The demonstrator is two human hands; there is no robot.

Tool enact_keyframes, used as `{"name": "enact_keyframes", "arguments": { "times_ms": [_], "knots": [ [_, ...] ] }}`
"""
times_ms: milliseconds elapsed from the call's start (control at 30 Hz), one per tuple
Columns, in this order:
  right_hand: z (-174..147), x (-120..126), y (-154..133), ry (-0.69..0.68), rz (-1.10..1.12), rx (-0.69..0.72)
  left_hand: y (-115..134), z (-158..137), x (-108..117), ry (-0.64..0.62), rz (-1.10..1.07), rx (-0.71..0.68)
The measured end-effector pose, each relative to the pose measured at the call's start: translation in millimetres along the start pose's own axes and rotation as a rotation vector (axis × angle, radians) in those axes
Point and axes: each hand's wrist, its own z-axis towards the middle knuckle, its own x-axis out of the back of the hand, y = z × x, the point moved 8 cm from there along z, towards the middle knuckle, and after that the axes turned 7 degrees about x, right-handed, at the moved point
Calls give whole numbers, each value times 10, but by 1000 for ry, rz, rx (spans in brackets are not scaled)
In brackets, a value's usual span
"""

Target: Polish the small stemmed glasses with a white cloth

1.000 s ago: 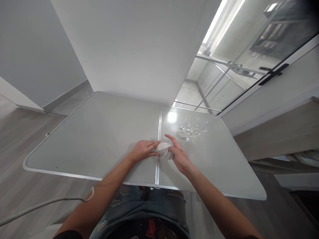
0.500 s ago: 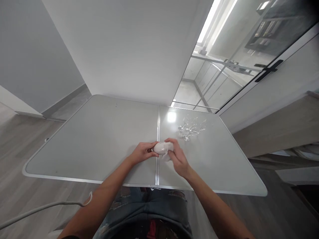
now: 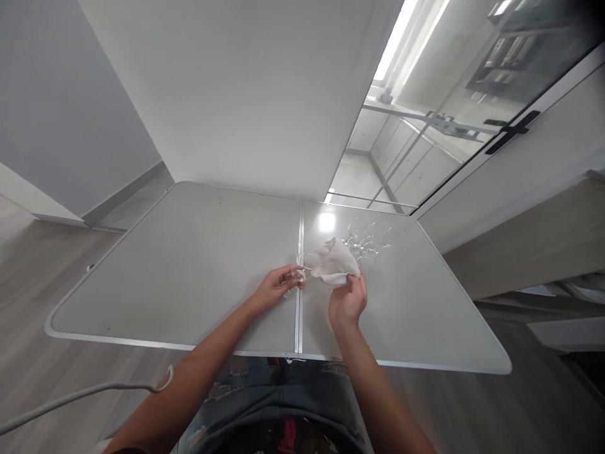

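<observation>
A clear stemmed glass (image 3: 301,275) is pinched in the fingers of my left hand (image 3: 276,287), over the metal seam of the table. Its outline is faint, and my fingers cover part of it. My right hand (image 3: 348,301) is closed on the edge of a white cloth (image 3: 336,261), which hangs loosely spread just right of the glass. Beyond the cloth, several clear stemmed glasses (image 3: 371,241) are grouped on the right half of the table, some partly hidden by the cloth.
Both hands are above a pale folding table (image 3: 189,265) with a metal rim and a central seam (image 3: 299,321). A white wall (image 3: 246,94) rises at its far edge, with a glazed door (image 3: 406,139) at the right. A white cable (image 3: 85,394) crosses the lower left.
The white cloth has come away from around the glass and opened out. My right hand has shifted slightly right with it, while my left hand stays near the seam.
</observation>
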Motion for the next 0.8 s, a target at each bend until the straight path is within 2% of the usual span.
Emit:
{"name": "enact_keyframes", "arguments": {
  "times_ms": [67,100,200,233,300,367,400,467,533,567,633,700,733,800],
  "knots": [
    [-7,-19,97,35,-7,-65,17,-11,61,64,72,-18],
    [-36,-67,150,6,-11,-117,31,-16,73,83,119,-31],
    [-279,-300,288,-185,36,-297,42,-13,14,71,244,-40],
    [-378,-351,295,-226,42,-316,36,-10,-15,64,269,-32],
    [-506,-367,218,-250,-51,-219,19,-7,-47,72,303,-7],
    [-548,-409,48,-333,-260,6,16,-10,-64,75,347,-1],
    [-558,-488,-30,-440,-378,124,22,-14,-65,77,380,-12],
    [-573,-711,-111,-738,-580,306,61,-27,-39,110,495,-77],
    [-537,-892,-146,-1001,-716,404,113,-53,-1,171,664,-176],
    [-485,-953,-173,-1084,-760,425,131,-69,8,195,751,-224],
    [-329,-1025,-230,-1171,-799,381,143,-98,-10,188,878,-301],
    [-149,-1026,-257,-1161,-745,208,149,-127,-37,149,910,-345],
    [-63,-1002,-254,-1110,-677,95,161,-141,-42,134,894,-356],
    [82,-913,-207,-910,-471,-112,193,-158,-32,122,820,-348]
  ]
}}
